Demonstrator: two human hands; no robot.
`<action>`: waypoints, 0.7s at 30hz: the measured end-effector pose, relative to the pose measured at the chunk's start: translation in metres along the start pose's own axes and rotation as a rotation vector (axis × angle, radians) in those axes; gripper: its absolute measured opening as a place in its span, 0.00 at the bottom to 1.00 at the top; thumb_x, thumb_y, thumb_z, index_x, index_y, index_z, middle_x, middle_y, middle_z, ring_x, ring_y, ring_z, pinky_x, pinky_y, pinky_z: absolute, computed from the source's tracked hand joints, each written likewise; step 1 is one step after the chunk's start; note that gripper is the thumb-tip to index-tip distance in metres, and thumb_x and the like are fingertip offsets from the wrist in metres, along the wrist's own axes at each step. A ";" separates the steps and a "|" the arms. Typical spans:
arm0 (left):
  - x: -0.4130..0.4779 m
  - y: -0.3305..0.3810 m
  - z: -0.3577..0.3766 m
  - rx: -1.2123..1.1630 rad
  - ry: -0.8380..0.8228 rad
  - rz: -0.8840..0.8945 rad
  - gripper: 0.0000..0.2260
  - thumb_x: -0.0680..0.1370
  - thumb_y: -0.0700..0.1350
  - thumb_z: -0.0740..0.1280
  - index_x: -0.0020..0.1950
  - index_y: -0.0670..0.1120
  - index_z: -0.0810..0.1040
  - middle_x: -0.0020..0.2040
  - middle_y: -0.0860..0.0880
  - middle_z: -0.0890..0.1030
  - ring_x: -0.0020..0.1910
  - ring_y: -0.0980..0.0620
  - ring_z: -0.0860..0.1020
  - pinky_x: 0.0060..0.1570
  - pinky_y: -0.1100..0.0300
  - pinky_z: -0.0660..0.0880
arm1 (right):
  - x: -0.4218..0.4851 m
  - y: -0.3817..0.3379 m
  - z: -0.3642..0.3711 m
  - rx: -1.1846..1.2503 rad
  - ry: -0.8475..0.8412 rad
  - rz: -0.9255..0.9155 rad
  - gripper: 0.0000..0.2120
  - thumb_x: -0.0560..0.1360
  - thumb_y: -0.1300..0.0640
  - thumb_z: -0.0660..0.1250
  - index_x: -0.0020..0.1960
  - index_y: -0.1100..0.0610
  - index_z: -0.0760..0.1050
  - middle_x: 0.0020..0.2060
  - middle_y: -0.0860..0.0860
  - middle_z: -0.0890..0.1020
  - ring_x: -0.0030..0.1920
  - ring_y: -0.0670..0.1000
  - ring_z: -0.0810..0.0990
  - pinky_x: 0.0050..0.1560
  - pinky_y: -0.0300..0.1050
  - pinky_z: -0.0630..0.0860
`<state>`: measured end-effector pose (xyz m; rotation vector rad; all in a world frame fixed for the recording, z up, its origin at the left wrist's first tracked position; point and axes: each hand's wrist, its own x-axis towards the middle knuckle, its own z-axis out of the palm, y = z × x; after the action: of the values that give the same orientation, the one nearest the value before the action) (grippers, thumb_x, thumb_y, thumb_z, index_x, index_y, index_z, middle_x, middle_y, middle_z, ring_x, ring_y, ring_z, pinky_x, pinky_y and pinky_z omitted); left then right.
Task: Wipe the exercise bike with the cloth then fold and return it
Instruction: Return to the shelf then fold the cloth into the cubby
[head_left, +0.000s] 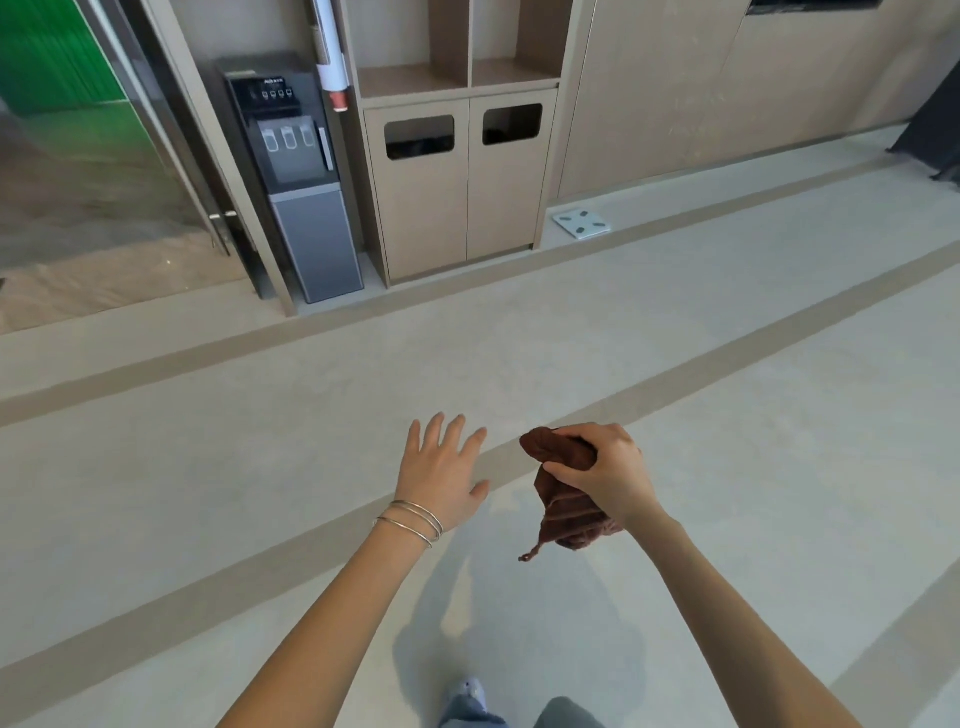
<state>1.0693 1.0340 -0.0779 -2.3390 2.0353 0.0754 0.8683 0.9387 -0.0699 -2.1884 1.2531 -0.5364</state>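
ITEM: cloth (566, 499), dark reddish-brown, bunched, not folded. Loc: lower right of centre of frame, in the air above the floor (260, 467). One end sticks out up-left of the fist; the rest hangs below w/ a thin corner tail dangling at the bottom.

HOLDER: right hand (605, 475), fingers curled tight round the middle of the cloth, thumb pressed on top. Firm full-fist hold.

OTHER: left hand (441, 475), centre of frame, flat and spread, palm down, fingers apart, nothing in it. Near the cloth, not touching. Thin bangles (413, 522) at the wrist.

SURROUNDS: water dispenser (296, 182) upper left; cabinet (457, 192) w/ two dark slots, upper centre; small scale (582, 223) on the floor to the right of the cabinet. Shoe tip at bottom edge.

BIKE: not in frame.

STATUS (est.): cloth in hand but crumpled; no bike nearby to judge wiped or not. Fold not done. Return not done; storage spot not identifiable from here. Cannot tell if person is en route to the bike or coming away from it. Either way, at min. fold + put-back remain.
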 end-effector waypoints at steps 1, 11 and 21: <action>0.010 -0.005 -0.001 -0.004 -0.003 0.003 0.29 0.76 0.59 0.58 0.75 0.52 0.54 0.76 0.46 0.57 0.75 0.41 0.52 0.72 0.42 0.49 | 0.010 0.000 0.003 -0.002 -0.009 0.013 0.15 0.66 0.48 0.73 0.52 0.44 0.79 0.44 0.38 0.80 0.53 0.48 0.74 0.52 0.46 0.72; 0.108 -0.058 0.010 -0.022 -0.042 -0.044 0.29 0.77 0.59 0.56 0.75 0.52 0.53 0.77 0.46 0.55 0.76 0.42 0.51 0.73 0.43 0.47 | 0.134 0.003 0.012 -0.002 -0.013 -0.017 0.14 0.65 0.49 0.74 0.50 0.45 0.80 0.44 0.40 0.83 0.48 0.45 0.77 0.47 0.43 0.74; 0.281 -0.079 -0.018 0.004 -0.024 -0.037 0.29 0.78 0.60 0.55 0.75 0.52 0.53 0.77 0.46 0.55 0.76 0.42 0.51 0.73 0.43 0.48 | 0.310 0.037 -0.006 -0.009 -0.021 -0.039 0.15 0.66 0.48 0.73 0.52 0.45 0.79 0.45 0.40 0.83 0.50 0.48 0.78 0.47 0.41 0.70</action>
<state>1.1865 0.7663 -0.0780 -2.3603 1.9785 0.0974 0.9906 0.6517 -0.0686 -2.2242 1.2065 -0.5223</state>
